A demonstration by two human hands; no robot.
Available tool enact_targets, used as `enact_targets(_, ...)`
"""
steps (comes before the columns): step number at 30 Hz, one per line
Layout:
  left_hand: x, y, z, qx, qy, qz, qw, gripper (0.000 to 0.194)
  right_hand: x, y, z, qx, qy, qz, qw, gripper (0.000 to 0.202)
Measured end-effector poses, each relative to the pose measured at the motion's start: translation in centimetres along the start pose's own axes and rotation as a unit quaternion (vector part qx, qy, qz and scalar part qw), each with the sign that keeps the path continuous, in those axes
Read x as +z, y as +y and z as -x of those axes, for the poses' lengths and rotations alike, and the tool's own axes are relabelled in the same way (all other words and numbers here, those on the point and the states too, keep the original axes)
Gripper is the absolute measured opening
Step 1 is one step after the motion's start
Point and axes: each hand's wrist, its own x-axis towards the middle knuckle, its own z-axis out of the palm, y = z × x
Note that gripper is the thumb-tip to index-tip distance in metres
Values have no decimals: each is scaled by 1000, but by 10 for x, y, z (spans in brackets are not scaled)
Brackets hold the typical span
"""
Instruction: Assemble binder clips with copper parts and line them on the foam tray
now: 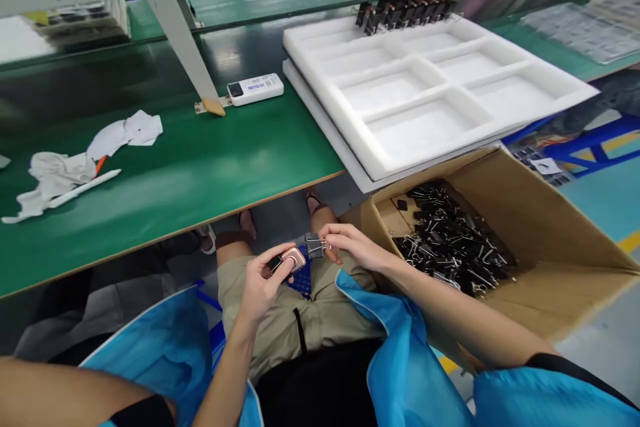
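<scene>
At the far left, crumpled white cloths [75,163] are lying on the green tabletop [200,173], with a white pen-like stick [85,188] resting against them. Farther back, a white handheld device [255,89] is sitting beside the foot of a grey frame post [170,27].

Below the tabletop's edge, over the person's lap, the left hand [263,283] is gripping a small rose-gold part [290,259] with a dark end, fingers curled around it and thumb pressing on top. Just to its right, the right hand [350,247] is pinching a black binder clip [315,245] by its wire handles, holding it right next to the rose-gold part; whether the two are touching is hard to tell. Blue sleeves are covering both forearms' upper parts.

Moving right, a white foam tray [420,80] with empty rectangular compartments is lying on the tabletop, overhanging its edge, and a row of dark clipped pieces [405,11] is standing along the tray's far rim. Beneath it, beside the right arm, an open cardboard box [530,213] is holding a heap of black binder clips [450,240].
</scene>
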Motion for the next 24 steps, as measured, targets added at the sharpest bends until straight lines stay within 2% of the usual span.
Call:
enact_targets(6, -8, 8, -2, -9, -16, -40, 999, 40, 0, 4, 3, -19, -26, 65, 997, 46)
enact_targets(10, -12, 13, -6, -24, -47, -93, 994, 42, 2, 3, 7, -14, -47, 122, 991, 51)
enact_targets(14, -12, 17, -8, -12, -91, -145, 985, 37, 3, 3, 9, -7, -37, 205, 978, 58)
enact_targets(17, -12, 16, -8, 8, -100, -157, 983, 36, 3, 4, 9, -12, -24, 247, 969, 58)
enact_targets(24, -11, 13, -9, 9, -106, -156, 982, 37, 3, 4, 8, -25, -11, 258, 966, 62)
